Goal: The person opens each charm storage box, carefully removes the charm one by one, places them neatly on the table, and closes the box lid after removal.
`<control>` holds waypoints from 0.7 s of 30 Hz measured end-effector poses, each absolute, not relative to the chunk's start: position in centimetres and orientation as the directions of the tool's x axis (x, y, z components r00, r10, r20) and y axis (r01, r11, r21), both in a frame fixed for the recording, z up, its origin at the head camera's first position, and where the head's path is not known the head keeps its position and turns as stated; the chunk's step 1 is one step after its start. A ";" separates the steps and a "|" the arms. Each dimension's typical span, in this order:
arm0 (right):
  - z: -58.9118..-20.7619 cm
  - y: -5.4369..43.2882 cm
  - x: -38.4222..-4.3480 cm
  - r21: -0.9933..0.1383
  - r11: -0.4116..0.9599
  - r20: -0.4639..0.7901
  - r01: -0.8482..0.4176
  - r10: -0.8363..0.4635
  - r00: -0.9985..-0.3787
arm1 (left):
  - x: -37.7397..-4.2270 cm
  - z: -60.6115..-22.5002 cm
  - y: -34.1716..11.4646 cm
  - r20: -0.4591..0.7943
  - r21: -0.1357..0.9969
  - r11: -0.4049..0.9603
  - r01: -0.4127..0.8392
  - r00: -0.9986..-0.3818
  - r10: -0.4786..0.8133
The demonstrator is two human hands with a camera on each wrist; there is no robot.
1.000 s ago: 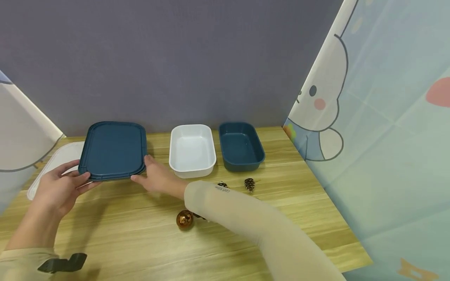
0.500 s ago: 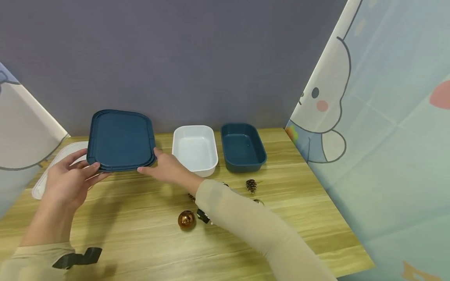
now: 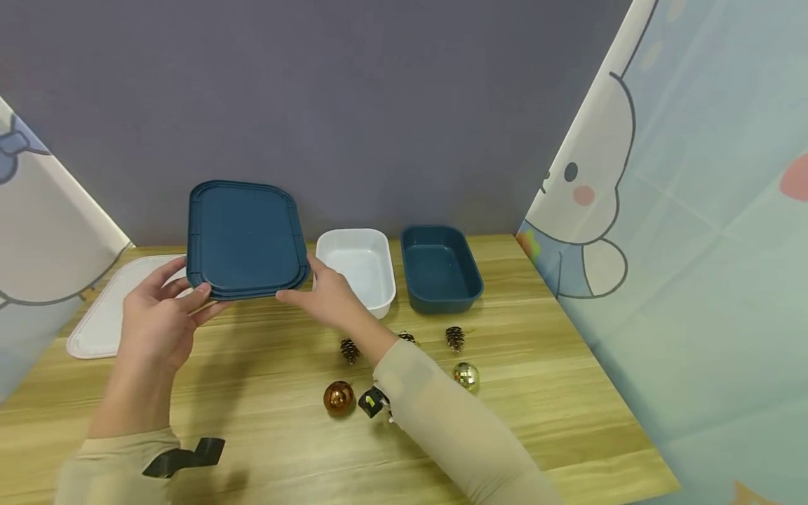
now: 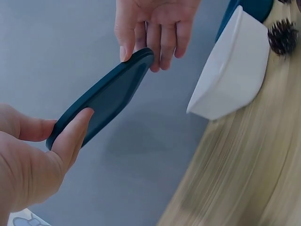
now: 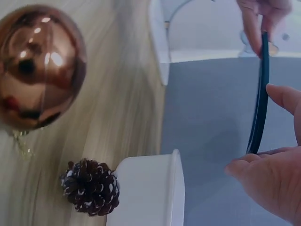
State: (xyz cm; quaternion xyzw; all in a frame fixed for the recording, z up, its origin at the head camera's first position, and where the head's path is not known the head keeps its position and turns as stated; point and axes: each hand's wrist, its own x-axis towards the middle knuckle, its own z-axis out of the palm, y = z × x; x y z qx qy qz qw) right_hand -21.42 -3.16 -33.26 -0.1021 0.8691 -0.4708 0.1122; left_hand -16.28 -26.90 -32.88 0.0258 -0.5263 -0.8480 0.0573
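A dark blue lid (image 3: 247,238) with rounded corners is held up in the air, tilted, its broad face toward the head camera. My left hand (image 3: 160,308) pinches its near left corner between thumb and fingers, and the left wrist view shows that thumb and finger on either side of the lid's edge. At the near right corner, my right hand (image 3: 331,296) grips the lid with the thumb apart from the fingers. Behind that hand stands a white box (image 3: 360,261), partly covered by it. To its right is a dark blue box (image 3: 442,270). Both boxes are uncovered.
A white lid (image 3: 104,322) lies flat at the table's left. Nearer sit a copper bauble (image 3: 339,398), a gold mirrored bauble (image 3: 466,376), pine cones (image 3: 454,338) and a small black item (image 3: 371,402) beside my right sleeve. A grey wall (image 3: 404,126) closes off the back.
Both hands have lifted the blue lid higher and carried it rightward, toward the white box. More of the white lid shows, and the gold bauble has come out from behind the right sleeve.
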 end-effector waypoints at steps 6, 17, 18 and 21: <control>-32.9 -1.6 -21.1 -0.905 0.422 -0.074 -0.046 -0.263 -0.962 | -16.4 -32.7 -25.4 0.007 0.876 -0.477 0.066 -0.992 -0.124; -34.3 1.8 -20.7 -0.948 0.315 -0.048 -0.035 -0.252 -0.966 | -16.3 -32.9 -21.6 -0.020 0.937 -0.348 0.030 -0.990 -0.138; -34.5 2.1 -20.7 -0.951 0.307 -0.043 -0.039 -0.255 -0.966 | -16.3 -33.0 -21.2 -0.021 0.943 -0.331 0.027 -0.990 -0.141; -34.9 3.0 -20.7 -0.954 0.297 -0.029 -0.050 -0.257 -0.966 | -16.2 -33.0 -20.2 -0.031 0.956 -0.295 0.014 -0.989 -0.147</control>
